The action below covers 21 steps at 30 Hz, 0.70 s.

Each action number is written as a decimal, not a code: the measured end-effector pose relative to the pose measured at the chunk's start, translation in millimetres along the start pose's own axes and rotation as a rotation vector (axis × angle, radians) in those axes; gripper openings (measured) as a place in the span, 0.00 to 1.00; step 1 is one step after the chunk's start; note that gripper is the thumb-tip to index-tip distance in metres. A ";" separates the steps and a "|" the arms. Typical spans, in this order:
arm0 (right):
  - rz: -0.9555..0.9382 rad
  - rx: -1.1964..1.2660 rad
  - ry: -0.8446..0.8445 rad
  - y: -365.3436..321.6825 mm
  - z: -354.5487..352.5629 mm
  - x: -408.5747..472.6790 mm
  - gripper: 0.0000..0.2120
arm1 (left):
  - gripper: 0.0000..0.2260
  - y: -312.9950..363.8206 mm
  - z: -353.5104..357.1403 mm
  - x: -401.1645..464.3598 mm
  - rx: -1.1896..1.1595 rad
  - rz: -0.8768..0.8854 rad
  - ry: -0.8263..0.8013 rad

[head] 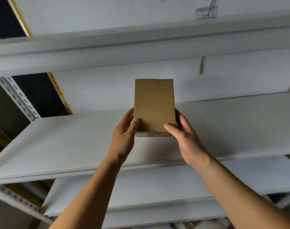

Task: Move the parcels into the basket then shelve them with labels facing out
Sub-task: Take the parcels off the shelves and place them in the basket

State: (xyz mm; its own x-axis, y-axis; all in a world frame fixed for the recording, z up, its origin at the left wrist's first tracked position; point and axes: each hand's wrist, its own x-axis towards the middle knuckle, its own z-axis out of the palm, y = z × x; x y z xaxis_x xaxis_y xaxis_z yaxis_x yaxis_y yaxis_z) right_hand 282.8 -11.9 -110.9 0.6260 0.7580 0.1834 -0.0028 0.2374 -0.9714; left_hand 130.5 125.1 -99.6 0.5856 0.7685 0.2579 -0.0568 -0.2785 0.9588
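Note:
A plain brown cardboard parcel (154, 103) stands upright over the middle white shelf (74, 142), held between both hands. My left hand (124, 136) grips its lower left side, thumb on the front face. My right hand (185, 138) grips the lower right side, thumb pressed on the front near the bottom edge. No label shows on the face turned toward me. A strip of tape runs along the parcel's bottom edge. I cannot tell whether the parcel rests on the shelf or hangs just above it. The basket is out of view.
A white metal rack fills the view, with an upper shelf (141, 47) above the parcel and a lower shelf (157, 195) beneath. A perforated upright post (18, 98) stands at the left. A small printed tag (206, 12) hangs on the top beam.

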 end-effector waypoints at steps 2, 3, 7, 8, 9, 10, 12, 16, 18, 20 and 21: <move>-0.011 -0.012 0.060 -4.1 -10.3 -14.1 0.26 | 0.18 0.1 10.3 -2.6 -0.048 0.010 -0.054; -0.011 -0.017 0.089 -5.7 -15.2 -21.7 0.26 | 0.18 -0.4 15.5 -3.6 -0.070 0.016 -0.082; -0.016 -0.074 0.223 -11.2 -40.7 -61.7 0.26 | 0.19 -6.5 45.2 -9.1 -0.134 0.041 -0.240; -0.019 -0.094 0.263 -13.6 -48.2 -73.7 0.26 | 0.19 -7.4 56.0 -11.1 -0.145 0.049 -0.286; -0.020 -0.106 0.304 -16.9 -55.9 -86.1 0.26 | 0.19 -6.9 68.0 -14.2 -0.154 0.059 -0.333; -0.020 -0.113 0.349 -19.8 -64.9 -98.4 0.25 | 0.19 -5.0 81.0 -18.5 -0.163 0.074 -0.374; -0.018 -0.145 0.439 -28.4 -83.1 -123.6 0.24 | 0.18 1.6 107.9 -31.6 -0.192 0.100 -0.445; -0.030 -0.158 0.639 -49.0 -120.7 -177.5 0.24 | 0.19 19.0 161.5 -63.8 -0.266 0.110 -0.595; -0.039 -0.137 0.726 -58.4 -138.9 -208.9 0.23 | 0.20 27.7 191.5 -82.1 -0.282 0.105 -0.667; -0.039 -0.126 0.800 -64.0 -157.4 -241.8 0.22 | 0.20 36.2 222.9 -104.0 -0.290 0.091 -0.736; -0.037 -0.124 0.847 -67.2 -168.9 -262.8 0.21 | 0.20 40.5 243.3 -120.4 -0.291 0.083 -0.783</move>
State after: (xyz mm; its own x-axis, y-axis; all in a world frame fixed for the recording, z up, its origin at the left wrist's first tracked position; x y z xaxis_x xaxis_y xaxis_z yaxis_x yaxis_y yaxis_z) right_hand 250.2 -329.7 -119.3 0.9956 0.0301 0.0890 0.0837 0.1475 -0.9855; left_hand 254.3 -118.9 -120.8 0.9564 0.0997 0.2744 -0.2679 -0.0741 0.9606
